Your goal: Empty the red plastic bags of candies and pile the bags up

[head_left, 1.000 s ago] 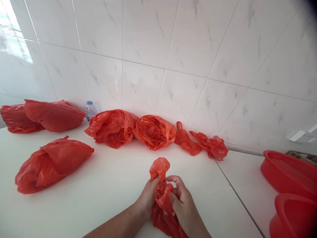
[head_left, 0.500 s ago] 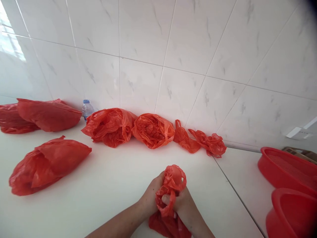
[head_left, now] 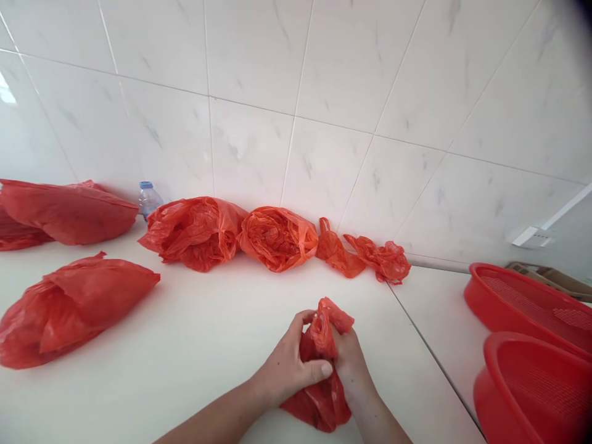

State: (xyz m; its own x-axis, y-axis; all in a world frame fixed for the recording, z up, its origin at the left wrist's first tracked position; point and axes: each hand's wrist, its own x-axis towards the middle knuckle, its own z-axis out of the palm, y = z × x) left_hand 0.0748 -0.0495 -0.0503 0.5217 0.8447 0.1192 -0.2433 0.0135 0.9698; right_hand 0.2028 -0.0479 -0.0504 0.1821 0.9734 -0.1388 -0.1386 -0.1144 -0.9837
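Between my two hands, low in the head view, is a crumpled red plastic bag (head_left: 319, 404). My left hand (head_left: 289, 364) grips it from the left, its thumb lying across the front and its fingers bent behind the plastic. On the other side my right hand (head_left: 352, 364) is closed around the gathered upper part, with some fingers hidden by the bag. The top of the bag bunches up above both hands, while its lower part hangs down toward the white table (head_left: 203, 345).
Two stuffed red bags (head_left: 194, 234) and two small crumpled red bags (head_left: 383, 259) line the tiled wall. More red bags (head_left: 78, 302) lie at left, near a plastic bottle (head_left: 148, 200). Red sieve baskets (head_left: 518, 308) stand at right, beyond a seam in the table.
My left thumb has come across the front of the bag, and the bag's handle loops are now bunched together. The view has swung slightly to the right.
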